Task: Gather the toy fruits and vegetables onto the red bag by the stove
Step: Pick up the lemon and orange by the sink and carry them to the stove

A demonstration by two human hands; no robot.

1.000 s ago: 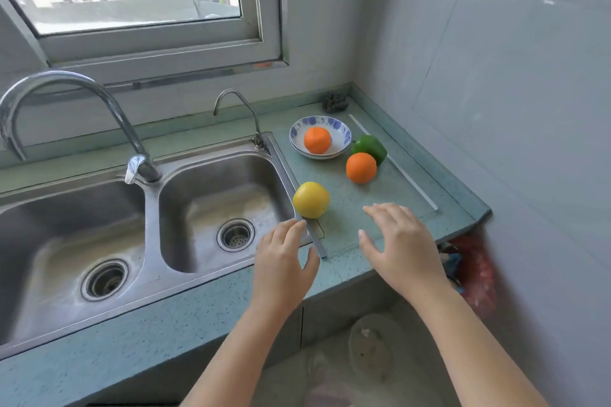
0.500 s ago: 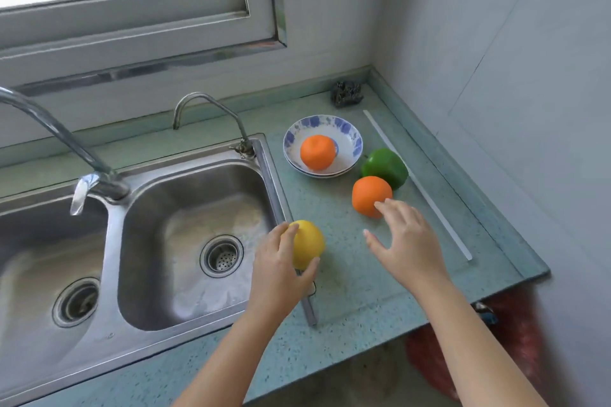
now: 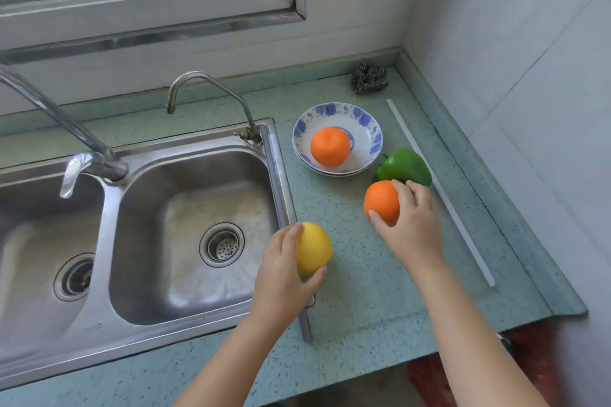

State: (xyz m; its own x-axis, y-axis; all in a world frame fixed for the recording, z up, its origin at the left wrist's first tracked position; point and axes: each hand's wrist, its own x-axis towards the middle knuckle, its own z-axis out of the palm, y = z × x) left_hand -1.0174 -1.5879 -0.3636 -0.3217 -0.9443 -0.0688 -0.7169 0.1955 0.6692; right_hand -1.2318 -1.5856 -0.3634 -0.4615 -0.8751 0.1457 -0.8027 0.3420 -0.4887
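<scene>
Where the sink (image 3: 185, 228) meets the table (image 3: 363, 301): the left hand (image 3: 284, 274) grips a yellow toy fruit (image 3: 315, 246), fingers over its far side and thumb curled beneath, right at the steel rim.
Table centre: the right hand (image 3: 413, 221) wraps fingers and thumb round a toy orange (image 3: 380, 200); whether the fruit is clear of the surface cannot be told.
Behind that orange: a green toy pepper (image 3: 405, 165) lies on the table just beyond the right hand's fingertips, stem pointing toward the bowl.
Further back: a blue-patterned bowl (image 3: 367, 122), stacked on another, carries a second toy orange (image 3: 330, 146).
Below the table's front edge: the red bag (image 3: 426, 377) shows only as a reddish patch at lower right, partly hidden by the right forearm and well apart from all four toys.
Back corner: a steel scourer (image 3: 369, 78) sits against the wall.
Right side: a long white strip (image 3: 439, 192) lies along the table, just beside the pepper.
Sink fittings: a small curved faucet (image 3: 205, 82) stands at the back right corner, and a larger faucet (image 3: 66, 129) rises between the two basins.
</scene>
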